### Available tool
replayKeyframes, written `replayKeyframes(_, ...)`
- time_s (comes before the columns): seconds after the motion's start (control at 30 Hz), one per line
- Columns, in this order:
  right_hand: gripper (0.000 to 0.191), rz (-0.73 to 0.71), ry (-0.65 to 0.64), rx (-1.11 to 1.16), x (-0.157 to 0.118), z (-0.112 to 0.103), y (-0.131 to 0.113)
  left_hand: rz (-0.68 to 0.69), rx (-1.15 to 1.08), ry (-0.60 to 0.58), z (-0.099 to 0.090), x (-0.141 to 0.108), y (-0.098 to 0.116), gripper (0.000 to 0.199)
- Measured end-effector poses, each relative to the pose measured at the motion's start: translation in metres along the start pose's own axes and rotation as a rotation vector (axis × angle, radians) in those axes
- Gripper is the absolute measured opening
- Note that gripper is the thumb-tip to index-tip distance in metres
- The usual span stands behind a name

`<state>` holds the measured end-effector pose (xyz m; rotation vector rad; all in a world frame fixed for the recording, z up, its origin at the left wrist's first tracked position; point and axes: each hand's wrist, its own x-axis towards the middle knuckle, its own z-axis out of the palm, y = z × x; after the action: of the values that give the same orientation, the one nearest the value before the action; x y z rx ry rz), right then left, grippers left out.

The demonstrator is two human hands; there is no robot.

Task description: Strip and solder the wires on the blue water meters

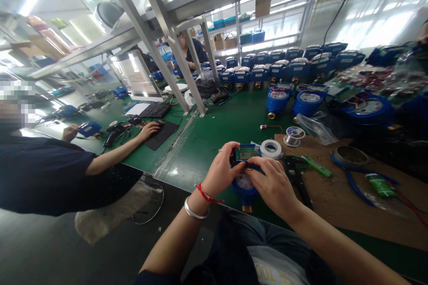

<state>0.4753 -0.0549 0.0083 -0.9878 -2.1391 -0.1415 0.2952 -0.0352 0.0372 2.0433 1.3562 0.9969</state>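
Observation:
A blue water meter [245, 187] with a brass fitting at its lower end lies at the table's front edge, its small LCD display [246, 154] lit with characters. My left hand [224, 167] is closed around the meter's left side, fingers behind the display housing and thumb just below the screen. My right hand [272, 182] is closed, its fingertips pinched together below the display, close to the left thumb. Something small and dark shows between the fingertips, too small to name. Beside the housing lies a roll of white tape [271, 148].
A solder spool [294, 136], a green battery [316, 166] and a green cylindrical cell [380, 185] lie on brown cardboard [347, 207]. Several blue meters [277, 98] stand behind. A shelf post [197, 84] rises ahead. At left, a co-worker's hand [149, 131] rests by a mouse.

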Motion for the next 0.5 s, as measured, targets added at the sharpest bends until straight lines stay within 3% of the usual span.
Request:
replayKeyframes(0.37, 0.013, -0.026, -0.058, 0.082, -0.002, -0.002, -0.003, 0.17, 0.019, 0.068, 0.002, -0.013, -0.003, 0.05)
replayKeyframes(0.5, 0.012, -0.023, -0.065, 0.126, -0.001, -0.003, -0.004, 0.161, 0.027, 0.106, 0.003, -0.015, -0.003, 0.05)
